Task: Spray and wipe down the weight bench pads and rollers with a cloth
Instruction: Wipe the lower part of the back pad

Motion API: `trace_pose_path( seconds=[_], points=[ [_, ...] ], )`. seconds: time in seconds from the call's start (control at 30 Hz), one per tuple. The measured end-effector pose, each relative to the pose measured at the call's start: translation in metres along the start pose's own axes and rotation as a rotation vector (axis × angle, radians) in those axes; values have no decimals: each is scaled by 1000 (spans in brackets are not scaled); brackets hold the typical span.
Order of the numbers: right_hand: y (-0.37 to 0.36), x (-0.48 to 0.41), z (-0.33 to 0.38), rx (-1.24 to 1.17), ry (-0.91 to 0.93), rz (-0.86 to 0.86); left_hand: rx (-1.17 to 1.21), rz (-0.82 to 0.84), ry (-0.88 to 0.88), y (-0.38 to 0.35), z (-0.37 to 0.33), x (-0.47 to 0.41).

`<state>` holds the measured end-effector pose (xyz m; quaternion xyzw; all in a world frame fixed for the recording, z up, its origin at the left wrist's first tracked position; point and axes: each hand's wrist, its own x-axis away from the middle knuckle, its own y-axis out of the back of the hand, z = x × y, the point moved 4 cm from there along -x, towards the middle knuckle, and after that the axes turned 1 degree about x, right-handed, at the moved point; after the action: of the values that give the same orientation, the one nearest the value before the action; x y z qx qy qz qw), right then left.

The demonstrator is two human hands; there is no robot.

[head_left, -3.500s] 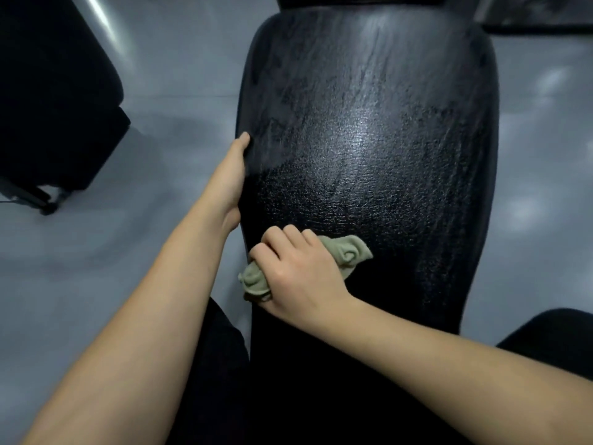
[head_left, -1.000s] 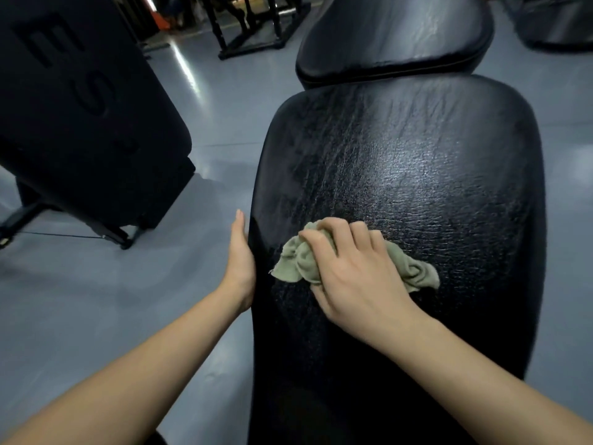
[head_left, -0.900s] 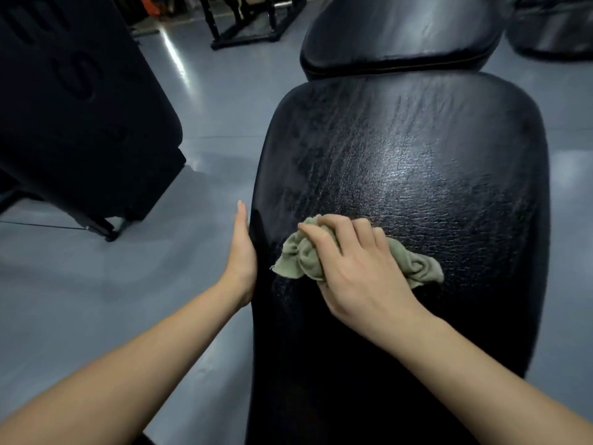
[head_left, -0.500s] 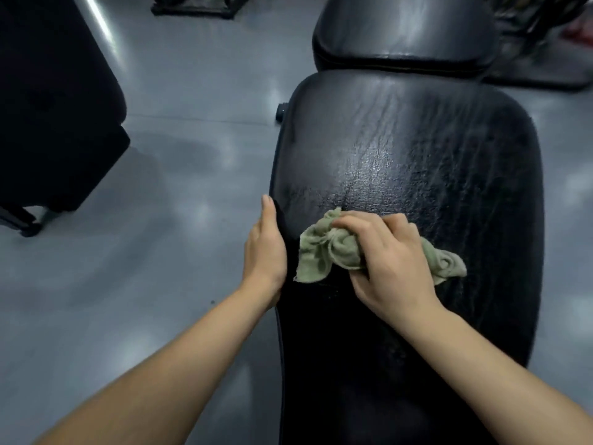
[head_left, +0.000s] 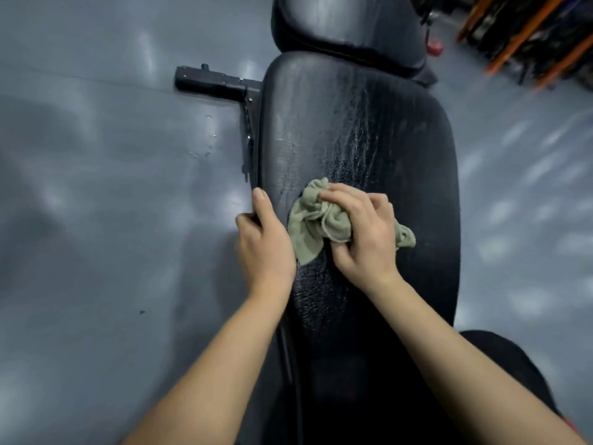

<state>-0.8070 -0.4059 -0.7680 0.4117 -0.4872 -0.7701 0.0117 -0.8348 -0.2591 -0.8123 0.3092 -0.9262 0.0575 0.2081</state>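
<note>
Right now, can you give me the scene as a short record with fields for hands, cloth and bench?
left hand: grips the long pad at its left edge
right hand: holds the green cloth bunched, pressing it on the long pad
long pad: black, wet-looking streaks beyond the cloth
far pad: black, just beyond the long pad
floor: grey, glossy

Glossy grey floor (head_left: 96,220) all round, soft light patches mirrored on it, droplets (head_left: 200,153) upper left of centre, orange bars (head_left: 526,35) upper right corner
</note>
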Motion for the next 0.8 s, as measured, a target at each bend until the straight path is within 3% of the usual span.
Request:
trace_pose_path(
  seconds=[0.8],
  points=[
    [0,-3,-3,-23,-11,-62,-74,-79,-114,-1,0,-2]
  ],
)
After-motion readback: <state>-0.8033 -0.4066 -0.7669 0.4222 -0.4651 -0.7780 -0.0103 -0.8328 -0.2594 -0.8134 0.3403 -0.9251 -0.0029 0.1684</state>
